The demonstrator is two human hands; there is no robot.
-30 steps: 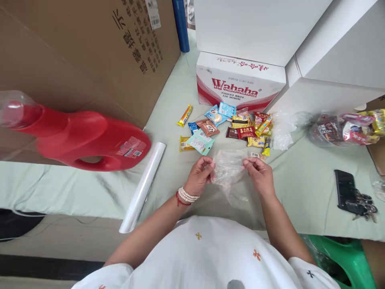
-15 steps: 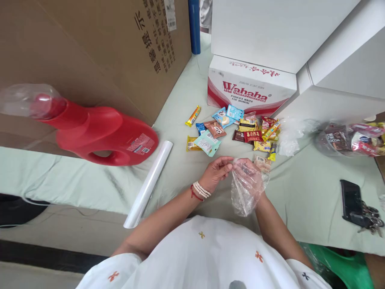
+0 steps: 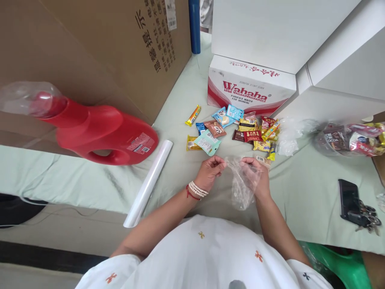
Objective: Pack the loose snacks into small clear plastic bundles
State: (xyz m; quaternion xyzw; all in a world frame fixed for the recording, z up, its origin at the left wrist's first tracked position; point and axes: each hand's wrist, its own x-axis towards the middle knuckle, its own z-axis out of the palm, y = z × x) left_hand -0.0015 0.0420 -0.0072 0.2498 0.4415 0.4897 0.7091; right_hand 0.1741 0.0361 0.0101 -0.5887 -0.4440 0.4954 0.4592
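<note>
A clear plastic bag (image 3: 241,188) hangs between my two hands, thin, crumpled and see-through. My left hand (image 3: 209,171), with a beaded bracelet and a red string at the wrist, pinches one upper edge of it. The opposite edge is gripped by my right hand (image 3: 256,173), whose fingers show partly through the film. Just beyond lie small wrapped snacks: a mint-green packet (image 3: 208,142), a brown packet (image 3: 215,129), a blue packet (image 3: 223,117) and a red packet (image 3: 252,136). A pale packet (image 3: 262,160) is partly covered by my right hand.
Left are a red detergent jug (image 3: 105,134), a white roll (image 3: 148,184) and a big brown carton (image 3: 120,52). A Wahaha water carton (image 3: 249,90) stands behind the snacks. On the right are a clear tub of snacks (image 3: 333,140), a phone (image 3: 349,196) and keys (image 3: 371,216).
My hands have moved apart, the left one slightly leftward. The bag's upper edge is stretched between them, and the bag no longer covers my right hand as much.
</note>
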